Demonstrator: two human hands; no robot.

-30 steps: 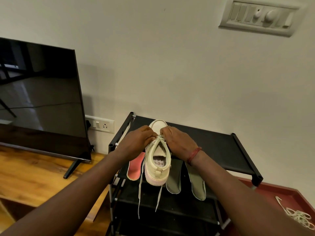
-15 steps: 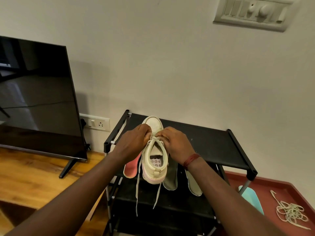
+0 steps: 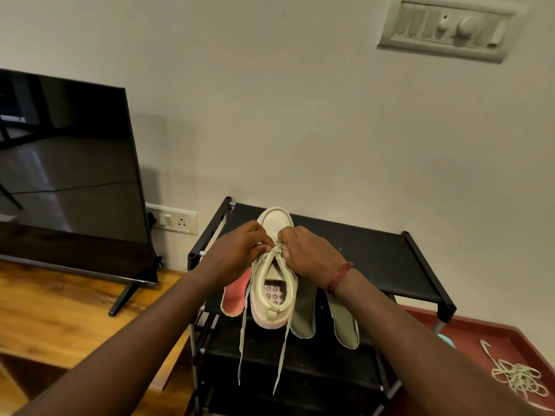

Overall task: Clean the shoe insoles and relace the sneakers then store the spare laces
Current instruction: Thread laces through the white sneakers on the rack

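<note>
Hands, left hand (image 3: 237,253) and right hand (image 3: 309,255), are pinching the lace (image 3: 277,249) closed over a cream sneaker (image 3: 274,291) sitting on the black rack (image 3: 390,265).

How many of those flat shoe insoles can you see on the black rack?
3. A pink insole lies left of the sneaker; two grey-green ones lie to its right. More may hide under the hands or sneaker.

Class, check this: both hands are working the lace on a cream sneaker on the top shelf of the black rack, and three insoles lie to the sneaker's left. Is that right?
Not quite. The head view shows one pink insole left of the sneaker and two grey-green insoles to its right. The rest stands: left hand and right hand at the lace, on the rack.
</note>
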